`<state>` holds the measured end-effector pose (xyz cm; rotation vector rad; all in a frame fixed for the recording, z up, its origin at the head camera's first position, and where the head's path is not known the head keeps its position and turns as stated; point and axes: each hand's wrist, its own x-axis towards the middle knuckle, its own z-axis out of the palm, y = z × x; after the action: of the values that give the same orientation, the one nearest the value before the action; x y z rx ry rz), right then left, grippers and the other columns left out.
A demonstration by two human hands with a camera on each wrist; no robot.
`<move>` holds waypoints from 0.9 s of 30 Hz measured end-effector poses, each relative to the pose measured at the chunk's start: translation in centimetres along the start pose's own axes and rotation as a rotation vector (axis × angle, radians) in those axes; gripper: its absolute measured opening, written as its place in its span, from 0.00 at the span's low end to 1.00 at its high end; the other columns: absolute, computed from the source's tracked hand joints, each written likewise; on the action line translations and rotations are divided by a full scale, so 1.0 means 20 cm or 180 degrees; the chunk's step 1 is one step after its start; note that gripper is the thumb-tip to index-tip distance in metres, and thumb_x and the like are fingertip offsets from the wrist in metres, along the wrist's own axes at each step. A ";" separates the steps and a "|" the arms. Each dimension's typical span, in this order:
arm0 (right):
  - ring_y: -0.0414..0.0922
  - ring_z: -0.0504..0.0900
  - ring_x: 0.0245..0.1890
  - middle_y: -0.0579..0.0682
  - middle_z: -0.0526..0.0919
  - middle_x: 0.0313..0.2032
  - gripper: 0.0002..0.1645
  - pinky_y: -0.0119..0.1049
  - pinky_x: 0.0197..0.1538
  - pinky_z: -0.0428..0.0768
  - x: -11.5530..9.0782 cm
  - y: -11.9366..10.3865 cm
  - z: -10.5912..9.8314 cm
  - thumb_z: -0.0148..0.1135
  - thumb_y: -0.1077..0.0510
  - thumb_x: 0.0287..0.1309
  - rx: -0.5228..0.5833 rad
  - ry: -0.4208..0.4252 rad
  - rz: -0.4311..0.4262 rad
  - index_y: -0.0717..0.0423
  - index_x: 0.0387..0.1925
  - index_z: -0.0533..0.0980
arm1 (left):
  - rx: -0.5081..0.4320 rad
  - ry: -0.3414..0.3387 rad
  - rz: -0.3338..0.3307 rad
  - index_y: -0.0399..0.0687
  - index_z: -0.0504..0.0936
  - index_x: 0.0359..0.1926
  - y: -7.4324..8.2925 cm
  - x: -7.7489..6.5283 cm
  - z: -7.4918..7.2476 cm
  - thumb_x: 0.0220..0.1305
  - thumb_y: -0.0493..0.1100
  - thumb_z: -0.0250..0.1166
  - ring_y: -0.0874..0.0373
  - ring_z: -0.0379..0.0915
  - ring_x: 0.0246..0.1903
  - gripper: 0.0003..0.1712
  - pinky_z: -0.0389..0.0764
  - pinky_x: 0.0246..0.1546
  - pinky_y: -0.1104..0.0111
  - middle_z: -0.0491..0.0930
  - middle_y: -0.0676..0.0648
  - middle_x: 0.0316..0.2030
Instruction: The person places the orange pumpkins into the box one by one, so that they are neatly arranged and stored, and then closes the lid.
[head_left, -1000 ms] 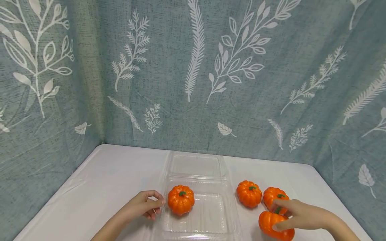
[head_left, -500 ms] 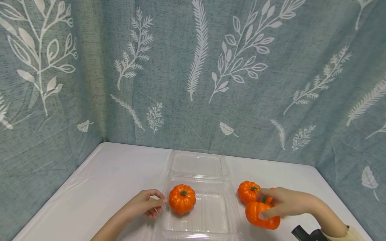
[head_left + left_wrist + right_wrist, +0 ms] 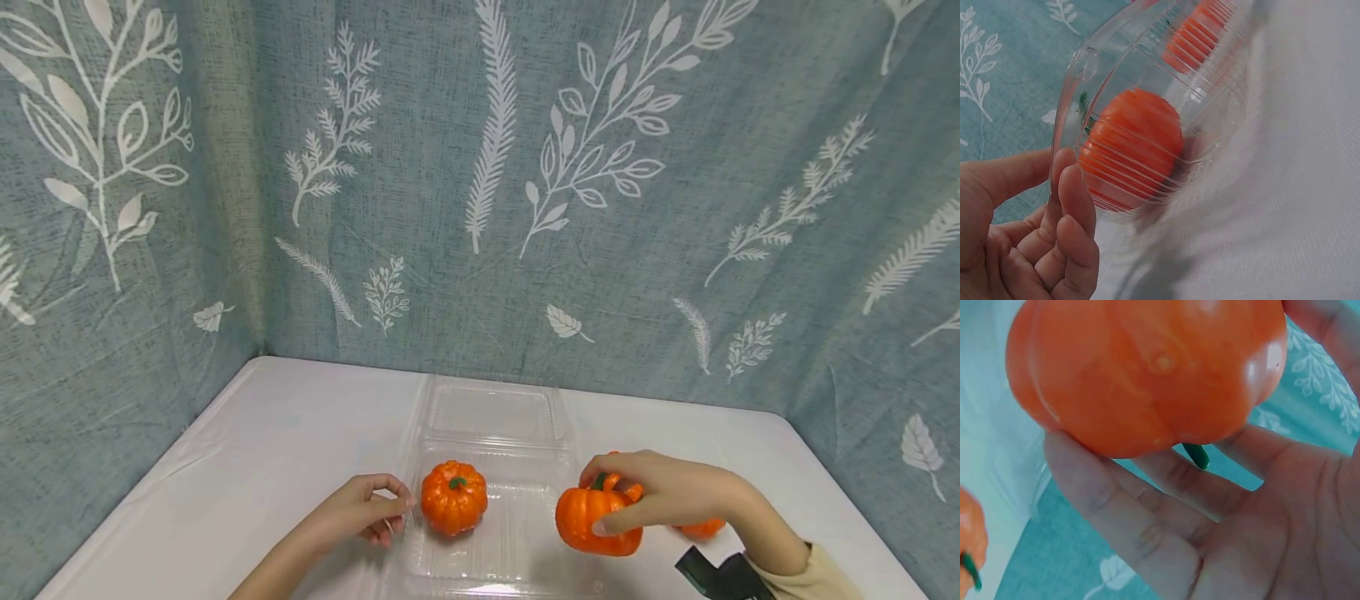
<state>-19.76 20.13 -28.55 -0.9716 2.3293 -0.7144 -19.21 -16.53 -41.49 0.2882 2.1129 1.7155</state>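
Note:
My left hand (image 3: 367, 510) pinches the left rim of a clear plastic clamshell box (image 3: 517, 542), thumb on one side and fingers on the other. In the box's left part sits a small orange pumpkin (image 3: 453, 500) with a green stem, seen through the ribbed wall in the left wrist view. My right hand (image 3: 667, 492) grips another orange pumpkin (image 3: 588, 525), held over the box's right edge. Its underside (image 3: 1147, 369) faces the right wrist camera, thumb and fingers around its sides, the green stem (image 3: 1196, 456) pointing toward the palm.
The clear lid (image 3: 487, 412) lies folded back behind the box. On the white table (image 3: 315, 417), a pumpkin (image 3: 701, 529) is partly covered by my right forearm; another is mostly hidden behind the right hand. A patterned green-blue curtain (image 3: 420, 208) encloses the table.
My right hand has carried its pumpkin leftward from the others on the right to the box's right edge. The left hand keeps its hold on the rim.

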 end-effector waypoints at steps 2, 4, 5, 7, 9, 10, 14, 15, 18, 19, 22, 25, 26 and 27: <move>0.38 0.75 0.41 0.39 0.78 0.39 0.17 0.32 0.41 0.75 0.03 -0.02 0.01 0.61 0.48 0.57 0.0034 -0.0019 -0.0012 0.45 0.47 0.72 | -0.0004 0.0008 0.0010 0.35 0.74 0.40 0.00 0.00 0.00 0.63 0.45 0.59 0.65 0.70 0.15 0.15 0.71 0.18 0.75 0.75 0.53 0.18; 0.38 0.76 0.41 0.39 0.78 0.40 0.17 0.32 0.41 0.76 0.06 -0.04 0.02 0.61 0.48 0.57 0.0098 -0.0047 -0.0017 0.45 0.47 0.72 | -0.0006 0.0009 0.0000 0.35 0.74 0.40 -0.01 -0.01 0.00 0.63 0.45 0.59 0.65 0.70 0.15 0.15 0.71 0.19 0.75 0.75 0.53 0.18; 0.38 0.76 0.41 0.39 0.78 0.40 0.18 0.33 0.41 0.76 0.08 -0.05 0.03 0.61 0.48 0.57 0.0146 -0.0066 -0.0010 0.45 0.48 0.72 | -0.0002 0.0008 -0.0002 0.35 0.74 0.40 -0.01 -0.01 0.00 0.63 0.45 0.59 0.65 0.70 0.15 0.15 0.71 0.19 0.75 0.75 0.53 0.18; 0.37 0.76 0.42 0.38 0.77 0.42 0.19 0.32 0.41 0.76 0.10 -0.06 0.05 0.61 0.46 0.56 0.0136 -0.0059 0.0002 0.44 0.48 0.72 | 0.0002 0.0006 -0.0010 0.35 0.74 0.40 -0.01 -0.01 0.00 0.63 0.45 0.59 0.65 0.70 0.15 0.15 0.71 0.19 0.75 0.75 0.53 0.18; 0.36 0.76 0.42 0.37 0.77 0.43 0.19 0.31 0.41 0.76 0.12 -0.08 0.07 0.62 0.46 0.55 0.0118 -0.0036 -0.0006 0.43 0.48 0.72 | -0.0002 -0.0003 -0.0016 0.35 0.74 0.41 -0.01 0.00 0.00 0.63 0.45 0.59 0.65 0.70 0.15 0.15 0.72 0.19 0.75 0.76 0.52 0.18; 0.36 0.76 0.42 0.37 0.76 0.43 0.19 0.31 0.41 0.77 0.13 -0.09 0.08 0.62 0.45 0.54 0.0099 -0.0022 -0.0011 0.42 0.48 0.72 | 0.0002 0.0003 -0.0013 0.35 0.74 0.40 -0.01 0.00 0.01 0.63 0.45 0.59 0.64 0.70 0.15 0.15 0.71 0.19 0.74 0.75 0.52 0.18; 0.37 0.75 0.45 0.37 0.75 0.45 0.20 0.30 0.42 0.77 0.19 -0.11 0.11 0.64 0.45 0.53 0.0079 -0.0003 -0.0038 0.42 0.48 0.72 | 0.0005 0.0011 0.0004 0.36 0.74 0.40 -0.01 0.00 0.01 0.63 0.44 0.59 0.64 0.70 0.15 0.14 0.71 0.19 0.74 0.75 0.52 0.18; 0.37 0.74 0.45 0.36 0.75 0.46 0.20 0.29 0.42 0.77 0.20 -0.12 0.12 0.64 0.46 0.53 0.0078 -0.0016 -0.0046 0.42 0.48 0.72 | 0.0007 0.0017 0.0002 0.36 0.74 0.40 -0.01 0.00 0.01 0.63 0.44 0.59 0.64 0.70 0.15 0.14 0.71 0.19 0.74 0.75 0.52 0.18; 0.37 0.73 0.46 0.37 0.74 0.47 0.21 0.28 0.43 0.76 0.25 -0.13 0.15 0.64 0.46 0.53 0.0119 -0.0087 -0.0069 0.44 0.48 0.71 | 0.0006 0.0018 -0.0001 0.36 0.74 0.39 -0.01 0.00 0.01 0.63 0.45 0.59 0.64 0.70 0.15 0.14 0.70 0.19 0.74 0.75 0.53 0.18; 0.37 0.73 0.46 0.37 0.74 0.48 0.21 0.28 0.43 0.76 0.27 -0.13 0.16 0.64 0.47 0.53 0.0122 -0.0109 -0.0076 0.44 0.48 0.71 | -0.0002 0.0015 -0.0011 0.36 0.74 0.39 -0.01 0.00 0.00 0.63 0.45 0.59 0.64 0.70 0.15 0.14 0.70 0.19 0.74 0.76 0.53 0.18; 0.36 0.73 0.47 0.37 0.74 0.49 0.22 0.27 0.43 0.76 0.31 -0.14 0.18 0.63 0.47 0.54 0.0120 -0.0178 -0.0122 0.45 0.49 0.71 | -0.0029 0.0001 -0.0019 0.35 0.74 0.39 0.00 -0.01 0.00 0.63 0.46 0.60 0.65 0.71 0.15 0.15 0.71 0.19 0.74 0.76 0.53 0.18; 0.35 0.72 0.47 0.37 0.74 0.49 0.22 0.27 0.43 0.76 0.35 -0.14 0.20 0.63 0.47 0.54 0.0051 -0.0232 -0.0204 0.46 0.50 0.71 | -0.0051 -0.0001 -0.0033 0.34 0.74 0.40 0.00 -0.01 0.00 0.62 0.47 0.60 0.65 0.71 0.15 0.17 0.71 0.20 0.75 0.76 0.53 0.18; 0.35 0.72 0.47 0.37 0.74 0.49 0.23 0.27 0.43 0.76 0.36 -0.14 0.21 0.63 0.47 0.54 0.0017 -0.0241 -0.0229 0.46 0.51 0.71 | -0.0052 0.0001 -0.0032 0.33 0.74 0.40 0.00 -0.01 0.00 0.62 0.47 0.60 0.65 0.71 0.15 0.18 0.71 0.20 0.75 0.76 0.53 0.18; 0.34 0.72 0.47 0.36 0.74 0.49 0.23 0.26 0.43 0.76 0.37 -0.14 0.22 0.63 0.47 0.54 -0.0013 -0.0244 -0.0251 0.47 0.51 0.72 | -0.0051 0.0011 -0.0036 0.34 0.74 0.40 0.00 -0.01 0.00 0.62 0.48 0.60 0.66 0.71 0.15 0.18 0.71 0.20 0.75 0.76 0.53 0.18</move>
<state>-20.23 11.66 -31.74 -1.0789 2.2379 -0.6912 -18.97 -16.58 -41.39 0.2682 2.0984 1.7268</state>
